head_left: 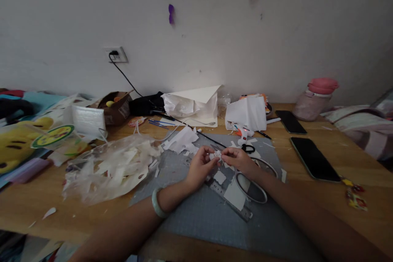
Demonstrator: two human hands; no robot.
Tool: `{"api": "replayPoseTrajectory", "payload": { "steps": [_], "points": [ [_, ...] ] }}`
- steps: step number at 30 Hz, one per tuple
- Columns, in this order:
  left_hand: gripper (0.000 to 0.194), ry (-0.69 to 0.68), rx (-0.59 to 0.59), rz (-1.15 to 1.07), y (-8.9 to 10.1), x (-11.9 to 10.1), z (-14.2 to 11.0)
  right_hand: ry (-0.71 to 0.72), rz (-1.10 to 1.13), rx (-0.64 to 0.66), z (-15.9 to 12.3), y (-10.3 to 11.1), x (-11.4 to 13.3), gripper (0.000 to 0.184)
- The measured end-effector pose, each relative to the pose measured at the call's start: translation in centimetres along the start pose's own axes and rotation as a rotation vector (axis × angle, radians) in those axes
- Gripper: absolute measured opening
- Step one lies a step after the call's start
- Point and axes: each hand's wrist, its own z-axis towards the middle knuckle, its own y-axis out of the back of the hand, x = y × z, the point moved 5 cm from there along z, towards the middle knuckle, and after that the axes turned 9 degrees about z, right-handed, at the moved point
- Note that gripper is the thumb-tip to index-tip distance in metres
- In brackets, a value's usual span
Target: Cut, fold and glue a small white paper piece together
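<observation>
Between my fingertips, over the grey cutting mat (196,213), is a small white cut piece (216,154) that looks like paper or card. My left hand (201,168) pinches it from the left, a pale green bangle round that wrist. From the right, my right hand (241,160) pinches its other side. Just below lie a metal ruler (227,199), white card pieces (236,193) and grey-white rings (252,199). Black-handled scissors (248,148) rest partly behind my right hand. A white and orange glue gun (243,134) stands beyond them.
A plastic bag of white scraps (113,168) lies left of the mat. Two phones (313,159) (291,122) and a pink-lidded bottle (316,99) are at the right. A black cord (211,138) crosses towards my hands. A lidded cup (55,141) stands far left.
</observation>
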Motion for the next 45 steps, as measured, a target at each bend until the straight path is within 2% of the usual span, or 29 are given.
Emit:
{"api": "replayPoseTrajectory", "payload": {
  "steps": [16,25,45],
  "points": [
    [0.038,0.013,0.015,-0.043,-0.06,0.01,0.13,-0.022,0.020,-0.014,0.12,0.12,-0.43,0.027],
    [0.039,0.007,0.011,-0.035,-0.14,-0.01,0.12,0.008,0.019,0.005,0.00,0.09,-0.02,0.022],
    [0.037,0.016,0.007,-0.044,0.01,-0.05,0.02,0.012,-0.024,-0.030,0.08,0.20,-0.22,0.029]
  ]
}}
